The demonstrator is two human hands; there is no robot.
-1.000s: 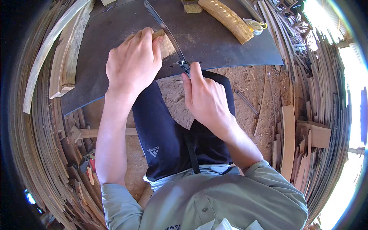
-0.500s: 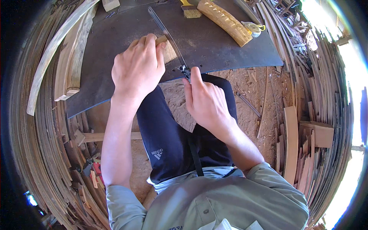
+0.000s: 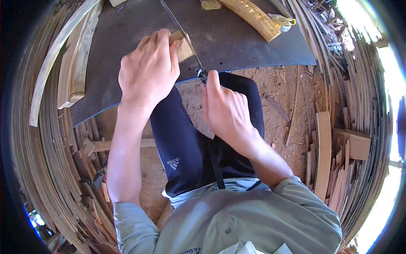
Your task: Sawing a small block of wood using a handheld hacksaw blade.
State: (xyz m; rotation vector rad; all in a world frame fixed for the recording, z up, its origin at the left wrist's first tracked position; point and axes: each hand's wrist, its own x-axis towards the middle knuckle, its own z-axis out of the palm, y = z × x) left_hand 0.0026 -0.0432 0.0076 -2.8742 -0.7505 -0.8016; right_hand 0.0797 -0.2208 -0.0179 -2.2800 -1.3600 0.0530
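My left hand (image 3: 148, 67) is closed over a small light-brown wood block (image 3: 185, 51), pressing it to the dark tabletop (image 3: 135, 25). Just right of my left thumb, the thin blade of a hacksaw (image 3: 179, 27) crosses the block, seen nearly edge-on and slanting toward the far left. The blade's far end runs out of the picture. Beyond the table's near edge, my right hand (image 3: 226, 108) is wrapped round the saw's handle. The fingers hide most of that handle, leaving a dark fitting in sight.
Long timber pieces (image 3: 78, 59) lie at the table's left. A carved curved piece of wood (image 3: 249, 19), a tape measure (image 3: 282, 22) and a brush (image 3: 210, 4) sit at the far side. Stacked planks (image 3: 355, 97) line both sides. A rod (image 3: 277, 108) lies on the dirt floor.
The saw has slid slightly toward me across the block in my right hand. My left hand stays on the block. The whole view has shifted, so the table sits higher in it.
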